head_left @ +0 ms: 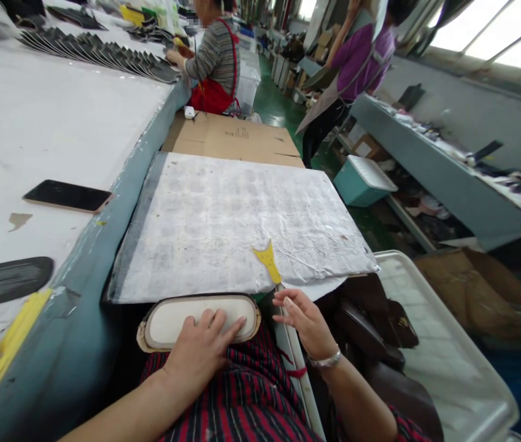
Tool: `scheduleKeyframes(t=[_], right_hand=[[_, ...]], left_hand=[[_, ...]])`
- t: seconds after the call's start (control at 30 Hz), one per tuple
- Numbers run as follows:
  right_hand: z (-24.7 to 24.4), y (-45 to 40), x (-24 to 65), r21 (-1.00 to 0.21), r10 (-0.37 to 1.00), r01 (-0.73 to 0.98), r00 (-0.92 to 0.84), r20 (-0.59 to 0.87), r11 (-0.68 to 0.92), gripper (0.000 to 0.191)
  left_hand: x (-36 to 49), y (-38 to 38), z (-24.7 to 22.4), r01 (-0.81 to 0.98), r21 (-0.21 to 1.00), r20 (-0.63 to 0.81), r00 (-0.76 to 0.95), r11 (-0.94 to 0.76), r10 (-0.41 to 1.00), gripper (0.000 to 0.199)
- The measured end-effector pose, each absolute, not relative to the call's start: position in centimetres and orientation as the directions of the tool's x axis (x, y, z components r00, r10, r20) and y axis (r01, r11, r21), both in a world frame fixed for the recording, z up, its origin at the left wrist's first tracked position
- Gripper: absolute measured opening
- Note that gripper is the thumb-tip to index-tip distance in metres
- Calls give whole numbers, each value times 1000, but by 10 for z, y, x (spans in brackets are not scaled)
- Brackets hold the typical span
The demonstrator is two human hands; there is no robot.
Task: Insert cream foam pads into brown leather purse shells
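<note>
On my lap rests a long oval piece (168,328) with a cream-coloured flat face, a dark far rim and a tan edge; its underside is hidden. My left hand (207,341) lies on that face, fingers spread and pressing lightly. To the right, my right hand (304,319) is raised over the near edge of a bin, fingers apart and slightly bent, with nothing in them. Just beyond those fingertips, a yellow forked piece (268,263) lies at the near edge of the white-covered board (227,215).
Dark brown leather-like pieces (361,325) fill part of a white plastic bin (453,350) at my right. A phone (67,196) and a dark strip (7,282) lie on the left table (57,129). Ahead are cardboard (242,138), a seated person (216,58) and a standing person (361,61).
</note>
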State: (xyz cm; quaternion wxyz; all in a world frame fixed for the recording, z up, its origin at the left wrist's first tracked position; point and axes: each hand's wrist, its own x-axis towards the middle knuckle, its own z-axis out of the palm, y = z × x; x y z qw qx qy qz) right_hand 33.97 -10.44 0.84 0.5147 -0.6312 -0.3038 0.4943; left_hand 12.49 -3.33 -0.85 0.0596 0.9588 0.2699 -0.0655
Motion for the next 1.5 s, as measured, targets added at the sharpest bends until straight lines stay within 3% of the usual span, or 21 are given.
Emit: scheduleKeyframes(t=[0.13, 0.3, 0.5, 0.73, 0.97, 1.13, 1.23, 1.3, 1.37, 1.43, 1.5], right_hand=[[-23, -108, 336, -897, 829, -113, 347, -439, -428, 29], [-59, -106, 325, -774, 814, -420, 127, -567, -474, 34], [-84, -105, 320, -664, 837, -588, -41, -545, -461, 37], [-98, -102, 319, -589, 855, -672, -131, -503, -449, 39], [-106, -92, 321, -613, 843, -606, -201, -499, -507, 51], [-92, -79, 335, -650, 781, -440, -261, -568, -620, 43], [-75, -71, 339, -719, 762, -255, -205, -614, -647, 37], [-64, -69, 338, -756, 759, -88, -149, -634, -649, 39], [-56, -70, 335, -774, 767, 40, -109, -632, -632, 40], [-54, -73, 334, -795, 791, 121, -87, -605, -595, 39], [-57, -76, 335, -806, 805, 167, -90, -586, -568, 37]], left_hand=[[127, -38, -6, 539, 37, -156, 835, -842, 528, 73], [128, -38, 0, 559, 44, -183, 820, -828, 543, 75], [130, -39, 1, 570, 49, -200, 810, -820, 551, 78], [131, -38, -3, 570, 55, -197, 811, -820, 551, 82], [130, -38, -3, 581, 80, -206, 805, -810, 557, 79], [128, -36, -8, 561, 112, -204, 821, -820, 534, 81], [131, -36, -9, 565, 137, -207, 820, -814, 534, 81], [131, -36, -4, 568, 188, -211, 820, -801, 532, 80], [121, -33, 3, 560, 316, -198, 828, -766, 524, 80], [99, -25, 7, 524, 557, -161, 829, -644, 535, 79], [64, -14, 6, 464, 815, -109, 712, -348, 694, 62]])
